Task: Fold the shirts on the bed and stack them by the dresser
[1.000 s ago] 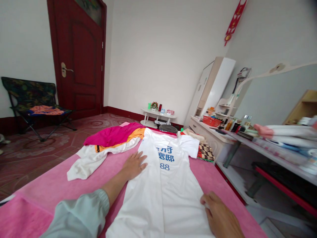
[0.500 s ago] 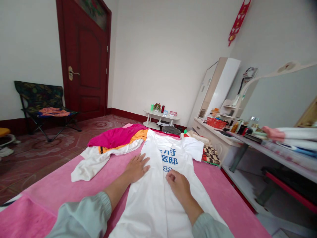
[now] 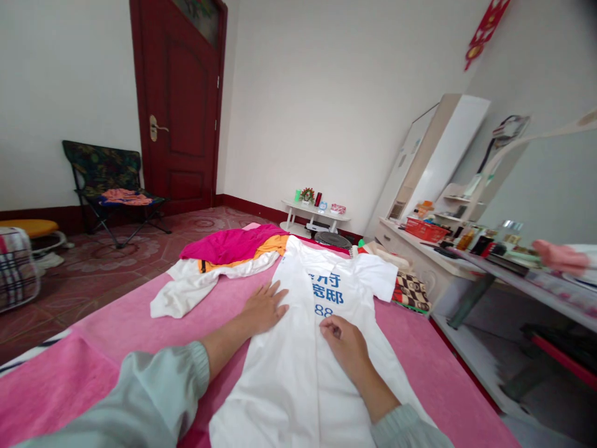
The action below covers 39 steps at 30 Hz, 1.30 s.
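Observation:
A white T-shirt (image 3: 298,373) with blue lettering lies lengthwise on a pink bed cover (image 3: 112,336). Its left side is folded inward over part of the print, and its right sleeve (image 3: 380,275) spreads outward. My left hand (image 3: 265,309) rests flat on the folded side, fingers apart. Just below the printed digits, my right hand (image 3: 347,342) is closed, with thumb and fingers curled together against the shirt front. Whether cloth is pinched in those fingertips is hidden.
Magenta, orange and white clothes (image 3: 233,246) lie heaped at the bed's far left. Brown checked cloth (image 3: 410,289) is beyond the right sleeve. A dressing table (image 3: 448,264) with bottles and a red basket (image 3: 425,229) stands right. A folding chair (image 3: 107,168) stands near the door (image 3: 186,106).
The view has swung slightly left, so the room's contents sit farther right. Both hands keep about the same places on the shirt.

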Available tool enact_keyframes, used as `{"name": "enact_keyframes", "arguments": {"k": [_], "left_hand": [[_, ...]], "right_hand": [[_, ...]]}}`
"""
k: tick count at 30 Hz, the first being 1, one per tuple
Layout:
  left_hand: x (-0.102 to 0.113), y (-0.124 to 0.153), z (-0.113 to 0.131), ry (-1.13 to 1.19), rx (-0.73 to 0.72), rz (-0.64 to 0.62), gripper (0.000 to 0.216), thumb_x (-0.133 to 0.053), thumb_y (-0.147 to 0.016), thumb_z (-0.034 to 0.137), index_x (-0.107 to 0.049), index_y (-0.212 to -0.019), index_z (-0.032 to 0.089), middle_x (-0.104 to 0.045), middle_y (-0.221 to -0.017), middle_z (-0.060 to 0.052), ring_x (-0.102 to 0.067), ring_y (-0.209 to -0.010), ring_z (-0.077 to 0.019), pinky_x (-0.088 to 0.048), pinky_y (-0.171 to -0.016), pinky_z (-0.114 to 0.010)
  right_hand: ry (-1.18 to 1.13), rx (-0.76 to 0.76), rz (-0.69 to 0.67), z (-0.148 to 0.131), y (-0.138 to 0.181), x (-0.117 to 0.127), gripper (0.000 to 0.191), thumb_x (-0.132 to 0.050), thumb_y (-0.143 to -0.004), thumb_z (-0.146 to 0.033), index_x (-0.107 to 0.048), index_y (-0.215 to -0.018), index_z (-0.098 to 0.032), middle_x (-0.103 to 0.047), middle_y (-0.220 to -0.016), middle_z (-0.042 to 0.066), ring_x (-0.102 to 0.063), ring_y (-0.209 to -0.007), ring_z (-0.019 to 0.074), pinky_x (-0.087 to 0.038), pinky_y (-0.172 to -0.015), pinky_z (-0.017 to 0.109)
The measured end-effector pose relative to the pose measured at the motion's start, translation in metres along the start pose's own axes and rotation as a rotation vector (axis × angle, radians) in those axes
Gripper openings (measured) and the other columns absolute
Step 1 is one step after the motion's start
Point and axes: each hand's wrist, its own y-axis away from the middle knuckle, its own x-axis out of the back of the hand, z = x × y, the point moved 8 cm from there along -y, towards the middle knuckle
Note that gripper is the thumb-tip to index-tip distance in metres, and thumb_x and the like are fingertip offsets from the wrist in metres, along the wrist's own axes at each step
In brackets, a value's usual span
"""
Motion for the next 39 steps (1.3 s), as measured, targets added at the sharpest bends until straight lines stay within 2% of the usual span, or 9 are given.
{"name": "enact_keyframes", "arguments": {"k": [4, 7, 11, 17, 19, 25, 30, 34, 39], "left_hand": [[0.012, 0.031, 0.003, 0.164, -0.103, -0.129, 0.059, -0.041, -0.090, 0.048, -0.039, -0.141, 0.019, -0.025, -0.153, -0.009, -0.025, -0.140, -0.0258, -0.023, -0.113, -0.039], [0.035, 0.060, 0.002, 0.359, -0.119, -0.163, 0.050, -0.055, -0.084, 0.038, -0.054, -0.130, 0.019, -0.039, -0.147, -0.009, -0.038, -0.133, -0.0233, -0.029, -0.110, -0.033], [0.064, 0.103, 0.002, 0.605, -0.039, -0.164, 0.028, -0.055, -0.078, 0.024, -0.064, -0.103, 0.014, -0.066, -0.109, -0.008, -0.060, -0.100, -0.0192, -0.045, -0.090, -0.031], [0.084, 0.173, 0.038, 0.798, -0.046, -0.513, 0.036, -0.063, -0.069, 0.019, -0.057, -0.104, 0.019, -0.066, -0.093, 0.000, -0.058, -0.078, -0.0131, -0.046, -0.067, -0.022], [0.089, 0.185, 0.046, 0.697, -0.031, -0.475, 0.038, -0.069, -0.065, 0.022, -0.057, -0.101, 0.020, -0.065, -0.092, 0.001, -0.057, -0.078, -0.0137, -0.045, -0.066, -0.022], [0.094, 0.192, 0.048, 0.369, 0.073, -0.126, 0.021, -0.061, -0.071, 0.023, -0.053, -0.091, 0.021, -0.061, -0.076, 0.003, -0.055, -0.065, -0.0126, -0.038, -0.059, -0.023], [0.094, 0.197, 0.056, 0.253, -0.021, -0.114, 0.010, -0.056, -0.080, 0.025, -0.061, -0.090, 0.024, -0.061, -0.085, -0.001, -0.057, -0.071, -0.0137, -0.039, -0.064, -0.024], [0.111, 0.193, 0.054, 0.367, -0.028, -0.038, 0.009, -0.055, -0.085, 0.028, -0.062, -0.085, 0.022, -0.062, -0.091, -0.002, -0.058, -0.078, -0.0138, -0.042, -0.068, -0.023], [0.140, 0.191, 0.058, 0.477, 0.025, -0.034, 0.024, -0.049, -0.090, 0.039, -0.058, -0.079, 0.020, -0.061, -0.071, 0.001, -0.054, -0.063, -0.0118, -0.041, -0.059, -0.022]], "right_hand": [[-0.024, -0.003, -0.031, 0.005, -0.002, -0.002, 0.021, -0.050, -0.080, -0.034, -0.066, -0.084, -0.022, -0.065, -0.075, -0.001, -0.057, -0.067, 0.0150, -0.041, -0.063, 0.025], [-0.063, 0.019, -0.045, 0.004, -0.002, -0.005, 0.021, -0.051, -0.079, -0.033, -0.066, -0.087, -0.021, -0.064, -0.077, 0.000, -0.056, -0.068, 0.0145, -0.043, -0.066, 0.025], [-0.114, 0.181, -0.118, -0.022, 0.006, -0.009, 0.029, -0.052, -0.074, -0.020, -0.066, -0.099, -0.021, -0.063, -0.086, 0.001, -0.051, -0.064, 0.0114, -0.043, -0.064, 0.024], [-0.272, 0.432, -0.289, -0.065, 0.030, -0.012, 0.047, -0.045, -0.068, -0.004, -0.067, -0.106, -0.022, -0.059, -0.107, 0.004, -0.051, -0.066, 0.0082, -0.043, -0.061, 0.021], [-0.322, 0.444, -0.342, -0.071, 0.035, -0.015, 0.041, -0.048, -0.071, -0.006, -0.070, -0.102, -0.022, -0.057, -0.113, 0.006, -0.053, -0.068, 0.0076, -0.044, -0.060, 0.020], [-0.452, 0.442, -0.427, -0.083, 0.043, -0.019, 0.019, -0.064, -0.074, -0.017, -0.074, -0.090, -0.020, -0.057, -0.113, 0.007, -0.055, -0.070, 0.0077, -0.045, -0.063, 0.021], [-0.492, 0.439, -0.604, -0.095, 0.053, -0.027, 0.016, -0.064, -0.076, -0.024, -0.075, -0.087, -0.020, -0.056, -0.118, 0.008, -0.055, -0.077, 0.0099, -0.045, -0.068, 0.022], [-0.595, 0.395, -0.657, -0.092, 0.049, -0.025, 0.019, -0.065, -0.079, -0.034, -0.073, -0.077, -0.016, -0.061, -0.110, 0.010, -0.058, -0.089, 0.0157, -0.046, -0.076, 0.026], [-0.807, 0.346, -0.645, -0.087, 0.041, -0.014, 0.024, -0.066, -0.078, -0.040, -0.070, -0.078, -0.016, -0.062, -0.106, 0.010, -0.059, -0.094, 0.0177, -0.045, -0.080, 0.029]]}}
